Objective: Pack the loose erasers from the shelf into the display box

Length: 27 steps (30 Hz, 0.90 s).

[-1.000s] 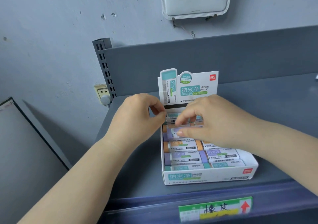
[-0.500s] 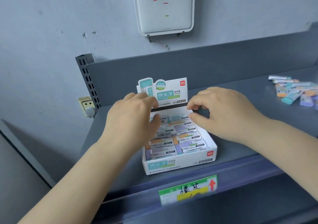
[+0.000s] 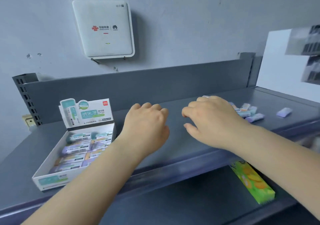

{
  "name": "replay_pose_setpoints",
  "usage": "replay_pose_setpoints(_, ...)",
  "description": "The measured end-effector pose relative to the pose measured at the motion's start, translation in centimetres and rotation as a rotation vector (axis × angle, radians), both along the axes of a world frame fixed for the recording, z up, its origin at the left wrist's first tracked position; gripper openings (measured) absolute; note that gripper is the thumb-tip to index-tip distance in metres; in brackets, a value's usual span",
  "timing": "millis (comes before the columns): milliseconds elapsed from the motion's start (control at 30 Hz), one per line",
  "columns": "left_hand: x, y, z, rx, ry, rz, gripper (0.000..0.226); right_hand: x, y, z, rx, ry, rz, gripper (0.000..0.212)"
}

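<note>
Leaving display box (image 3: 52, 166) | left hand (image 3: 147, 126), right hand (image 3: 211, 121) both released, carrying nothing | moved rightward toward loose erasers (image 3: 249, 112) on shelf (image 3: 173, 147) | next pickup pending

On the white router (image 3: 103, 29) fixed to the wall I read "WiFi 7" in its top right corner. On its face I see the red China Unicom knot with Chinese characters beside it, then the Huawei petal mark to the right.

On the upright header card of the display box (image 3: 52, 159) at the shelf's left end, I see large Chinese characters on a teal panel, too smeared to read surely, and a small red brand tag in the card's top right corner.

The erasers (image 3: 78, 148) inside carry barcodes and print I cannot read. The green packet (image 3: 252, 181) on the lower shelf shows nothing legible.
</note>
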State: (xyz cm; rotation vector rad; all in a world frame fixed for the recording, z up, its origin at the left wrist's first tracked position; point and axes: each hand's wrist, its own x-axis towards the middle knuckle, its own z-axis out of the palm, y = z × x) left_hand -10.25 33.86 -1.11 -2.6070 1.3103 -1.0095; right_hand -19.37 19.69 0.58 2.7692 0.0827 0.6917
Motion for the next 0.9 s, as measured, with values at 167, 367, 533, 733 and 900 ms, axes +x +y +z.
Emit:
replay_pose_setpoints(167, -2.5, -6.2, -0.5, 0.002, -0.013, -0.023, 0.016, -3.2, -6.1, -0.8, -0.014, -0.038, -0.021, 0.024)
replay_pose_setpoints(367, -5.7, -12.0, -1.8, -0.029, 0.068, -0.088, 0.029, -6.4, -11.8, -1.6, 0.061, -0.039, -0.057, 0.024)
replay_pose_setpoints(533, -7.0, -15.9, -2.2, -0.019, 0.097, -0.141, 0.029, -8.7, -15.7, -2.0, 0.145, -0.022, -0.102, 0.024)
replay_pose_setpoints(733, -6.7, -20.6, -2.0, -0.011, 0.148, -0.215, 0.027, -9.9, -21.0, -2.4, 0.293, -0.002, -0.205, 0.02)
replay_pose_setpoints(900, -4.8, -24.4, -1.3, 0.053, 0.189, -0.281, 0.03, -9.1, -25.5, -2.8, 0.424, 0.0, -0.251, 0.006)
